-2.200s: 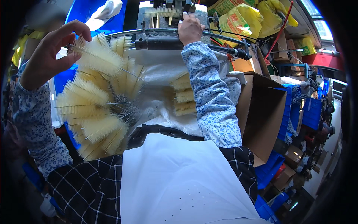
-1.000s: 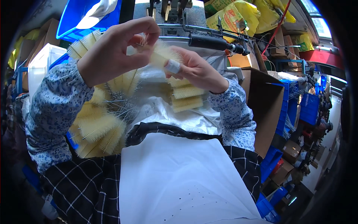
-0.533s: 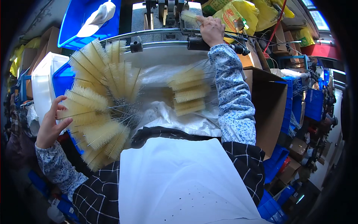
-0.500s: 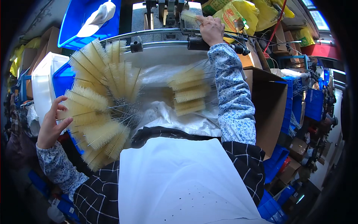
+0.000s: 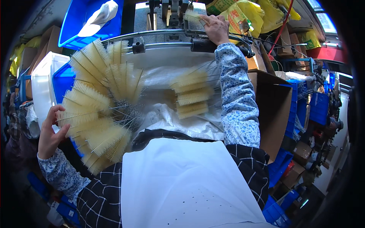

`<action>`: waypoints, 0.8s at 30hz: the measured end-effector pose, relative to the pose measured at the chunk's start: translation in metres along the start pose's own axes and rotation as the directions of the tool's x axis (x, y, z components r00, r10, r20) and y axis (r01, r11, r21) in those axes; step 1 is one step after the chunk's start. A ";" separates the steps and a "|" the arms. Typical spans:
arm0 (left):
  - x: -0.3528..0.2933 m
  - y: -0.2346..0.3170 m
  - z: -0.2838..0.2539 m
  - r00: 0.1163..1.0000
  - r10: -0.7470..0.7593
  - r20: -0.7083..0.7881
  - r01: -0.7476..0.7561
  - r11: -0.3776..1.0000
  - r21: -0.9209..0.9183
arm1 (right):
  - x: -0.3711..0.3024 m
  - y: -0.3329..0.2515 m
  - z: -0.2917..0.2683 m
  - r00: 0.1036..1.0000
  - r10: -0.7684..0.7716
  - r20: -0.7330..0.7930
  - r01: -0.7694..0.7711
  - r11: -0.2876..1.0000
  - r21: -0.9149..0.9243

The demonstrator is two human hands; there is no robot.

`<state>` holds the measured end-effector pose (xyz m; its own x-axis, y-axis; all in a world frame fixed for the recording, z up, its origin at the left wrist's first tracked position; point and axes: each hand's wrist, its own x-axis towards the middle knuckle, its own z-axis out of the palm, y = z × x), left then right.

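Just beyond the black roller (image 5: 203,45), your right hand (image 5: 216,28) had its fingers closed on a single brush (image 5: 193,16), though they hid exactly where they pinched it. If that pinch were loose, the brush could have twisted or snagged its bristles on the upright machine (image 5: 174,19) beyond the roller, and your fingertips sat near enough to the metal to be knocked. Left of the roller and nearer you, your left hand (image 5: 51,133) had thumb and forefinger spread around a bristled end in the fan of brushes (image 5: 91,98); I couldn't tell whether they touched it. Tangled bristles there might have dragged neighbours along if one were pulled out. The single brush pointed its bristled end leftward from the right hand, its long axis nearly parallel to the roller, tilted slightly away from you.
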<state>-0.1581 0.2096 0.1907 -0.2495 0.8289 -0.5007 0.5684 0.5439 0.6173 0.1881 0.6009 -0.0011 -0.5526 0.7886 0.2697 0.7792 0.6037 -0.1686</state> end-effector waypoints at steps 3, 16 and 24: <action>0.007 -0.004 -0.002 0.981 0.195 -0.025 -0.194 0.981 0.029 | 0.011 0.007 0.019 0.989 -0.113 -0.097 0.106 0.991 -0.076; 0.013 -0.030 -0.051 0.834 0.432 -0.342 -0.479 0.876 -0.060 | -0.012 0.036 0.007 0.976 0.154 -0.157 -0.183 0.965 -0.187; 0.025 -0.021 -0.060 0.803 0.500 -0.325 -0.547 0.834 -0.069 | -0.012 0.028 0.020 0.961 0.211 -0.180 -0.189 0.973 0.132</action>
<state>-0.2229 0.2267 0.2017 -0.1706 0.9798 0.1039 0.5565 0.0088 0.8308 0.2106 0.6109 -0.0282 -0.3129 0.8641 0.3942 0.8236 0.4536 -0.3405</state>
